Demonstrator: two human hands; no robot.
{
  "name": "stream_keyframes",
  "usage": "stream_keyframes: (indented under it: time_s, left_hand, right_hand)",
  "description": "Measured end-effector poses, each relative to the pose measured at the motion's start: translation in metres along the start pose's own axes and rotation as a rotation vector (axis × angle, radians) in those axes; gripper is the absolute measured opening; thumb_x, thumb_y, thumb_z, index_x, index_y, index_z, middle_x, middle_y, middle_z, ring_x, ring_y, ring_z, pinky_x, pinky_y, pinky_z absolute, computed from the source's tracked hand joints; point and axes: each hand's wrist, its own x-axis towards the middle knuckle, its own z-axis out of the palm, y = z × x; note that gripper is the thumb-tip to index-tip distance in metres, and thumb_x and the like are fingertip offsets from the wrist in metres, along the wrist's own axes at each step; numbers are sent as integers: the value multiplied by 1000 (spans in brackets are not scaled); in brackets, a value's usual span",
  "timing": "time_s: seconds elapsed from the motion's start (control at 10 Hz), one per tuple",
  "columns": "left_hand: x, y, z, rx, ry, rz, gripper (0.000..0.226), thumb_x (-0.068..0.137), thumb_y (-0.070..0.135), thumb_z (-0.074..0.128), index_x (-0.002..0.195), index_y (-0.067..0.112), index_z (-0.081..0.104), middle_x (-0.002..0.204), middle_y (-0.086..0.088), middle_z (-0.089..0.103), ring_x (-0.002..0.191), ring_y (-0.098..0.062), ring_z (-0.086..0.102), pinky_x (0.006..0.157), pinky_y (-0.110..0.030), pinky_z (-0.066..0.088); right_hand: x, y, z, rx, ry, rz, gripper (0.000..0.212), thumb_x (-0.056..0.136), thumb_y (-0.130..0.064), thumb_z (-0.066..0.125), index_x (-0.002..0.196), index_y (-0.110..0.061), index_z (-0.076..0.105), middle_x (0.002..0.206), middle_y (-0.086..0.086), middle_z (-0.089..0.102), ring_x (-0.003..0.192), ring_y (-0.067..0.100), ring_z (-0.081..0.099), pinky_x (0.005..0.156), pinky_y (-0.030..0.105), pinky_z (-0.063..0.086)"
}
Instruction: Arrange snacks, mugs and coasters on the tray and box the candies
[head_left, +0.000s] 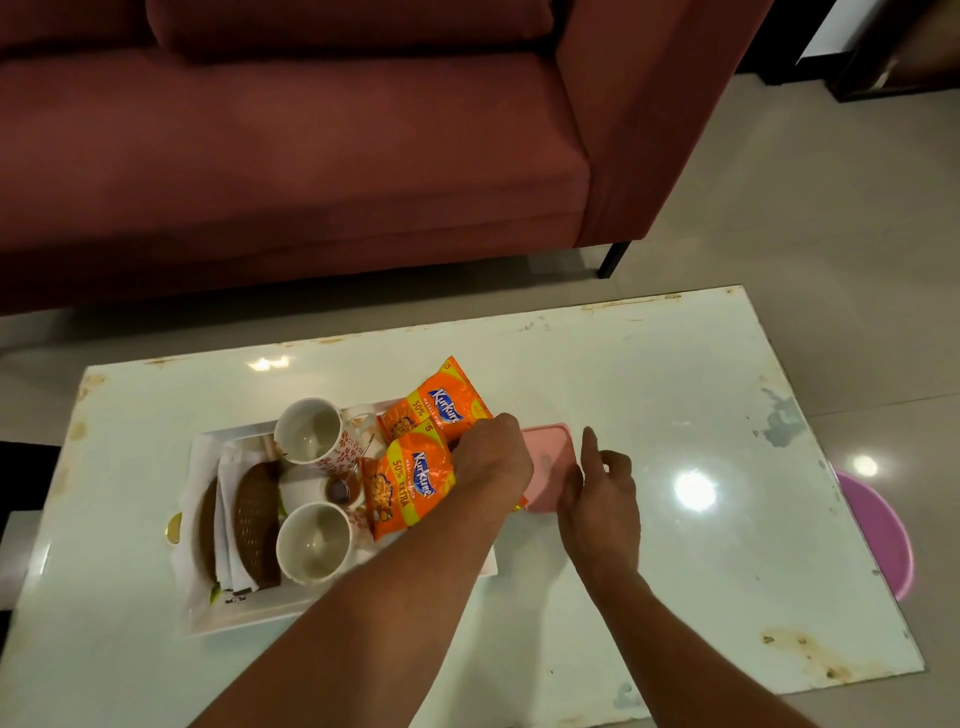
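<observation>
L hand (491, 457) fingers curled over the crinkly orange snack packets (410, 483) on white tray (208, 618); R hand (602, 483) fingers loosely spread beside smooth pink rounded box (545, 447) — glossy counter (675, 389).

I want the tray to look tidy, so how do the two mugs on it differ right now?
The far mug is tipped, its mouth tilted toward the camera and its red-patterned side showing; the near mug stands upright, seen almost straight down, with little of its outside visible. The far mug sits by the tray's back edge, the near mug toward its front. Both are white inside, look empty, and lie left of the orange snack packets.
</observation>
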Motion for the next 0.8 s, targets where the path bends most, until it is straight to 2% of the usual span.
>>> stream_keyframes:
  time_s: [0.1, 0.3, 0.4, 0.5, 0.6, 0.7, 0.8]
  left_hand:
    - [-5, 6, 1, 71, 31, 77, 42, 97, 17, 59, 139, 20, 56, 133, -9, 64, 123, -31, 60, 95, -40, 52]
    - [-4, 12, -4, 181, -8, 74, 37, 96, 12, 60, 132, 18, 62, 127, -9, 66, 119, -31, 63, 88, -41, 54]
    - [-7, 14, -6, 198, -12, 76, 35, 97, 14, 60, 132, 17, 60, 126, -10, 66, 118, -30, 63, 88, -40, 54]
    - [-16, 18, -10, 188, -14, 83, 32, 99, 18, 58, 131, 13, 57, 129, -12, 63, 120, -31, 62, 92, -39, 52]
    - [-23, 20, -21, 198, -21, 113, 42, 99, 19, 57, 140, 13, 50, 133, -13, 60, 124, -32, 59, 93, -39, 51]
    - [-33, 12, -45, 177, 16, 214, 65, 97, 12, 56, 156, 15, 30, 132, -17, 61, 124, -35, 59, 92, -43, 52]
    - [-50, -12, -83, 126, 169, 287, 57, 95, 9, 55, 150, 16, 41, 124, -15, 67, 115, -36, 64, 88, -42, 53]
  right_hand:
    - [-1, -2, -2, -108, -53, -76, 54, 99, -25, 46, 151, -26, 33, 140, 9, 43, 119, 31, 50, 77, 41, 54]
    - [3, 2, 2, -259, -149, -92, 66, 98, -18, 48, 158, -21, 19, 124, 10, 48, 101, 31, 55, 68, 35, 47]
    - [5, 2, 3, -276, -151, -93, 65, 99, -17, 45, 158, -20, 18, 119, 10, 51, 98, 31, 57, 65, 33, 42]
    - [6, -1, 0, -287, -167, -95, 65, 99, -21, 45, 158, -21, 17, 118, 8, 51, 99, 29, 57, 66, 33, 43]
    - [3, 0, -3, -276, -128, -87, 64, 99, -24, 46, 157, -23, 18, 130, 8, 50, 104, 30, 58, 71, 38, 53]
    - [-1, -13, -17, -219, -39, -90, 65, 103, -32, 42, 159, -26, 11, 142, 8, 46, 115, 31, 54, 72, 43, 56]
    - [-19, -41, -38, -154, 45, -103, 63, 104, -35, 43, 159, -24, 16, 141, 9, 47, 120, 31, 51, 79, 45, 57]
